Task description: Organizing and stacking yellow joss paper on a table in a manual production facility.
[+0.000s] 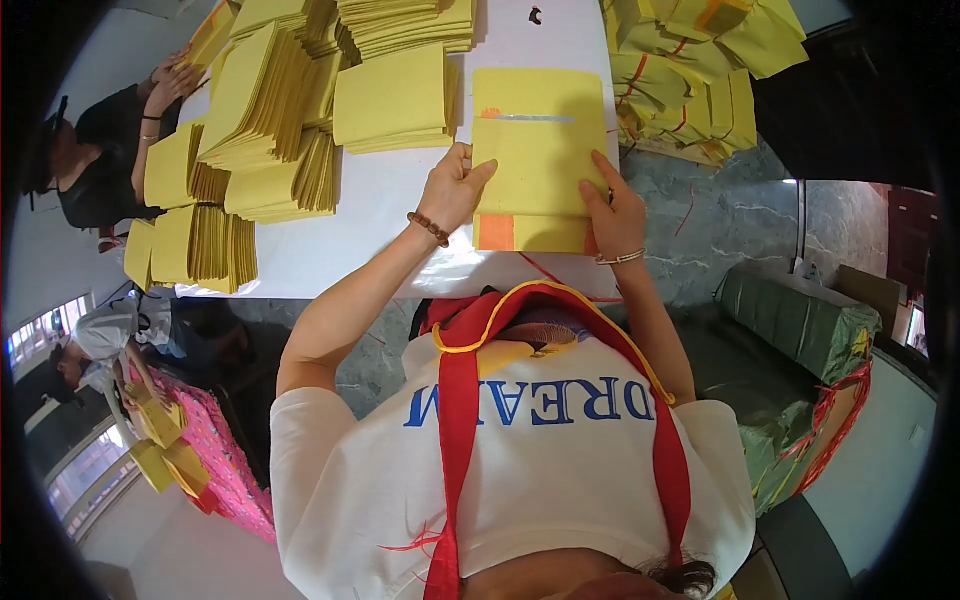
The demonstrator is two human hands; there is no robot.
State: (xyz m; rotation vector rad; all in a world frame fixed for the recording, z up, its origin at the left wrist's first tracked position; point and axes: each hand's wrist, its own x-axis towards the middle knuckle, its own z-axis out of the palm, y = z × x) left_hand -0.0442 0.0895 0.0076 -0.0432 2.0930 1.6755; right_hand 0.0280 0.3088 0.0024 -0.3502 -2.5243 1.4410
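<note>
A folded packet of yellow paper (538,170) lies at the near edge of the white table, right in front of me. It has orange patches at its near corners and a small orange mark with a pale strip near its far end. My left hand (458,187) grips its left side, thumb on top and fingers bent around the edge. On the opposite side my right hand (615,210) holds it, thumb on top; the undersides of the fingers are hidden. Close to my left hand sits a stack of folded yellow paper (392,100).
Several yellow paper piles (245,100) crowd the left of the white table (390,205). Tied yellow bundles (680,90) stand at the far right. Green wrapped bales (790,325) lie right of me. One co-worker (110,140) handles paper at far left; another (105,335) works behind, by a pink-covered surface (215,440).
</note>
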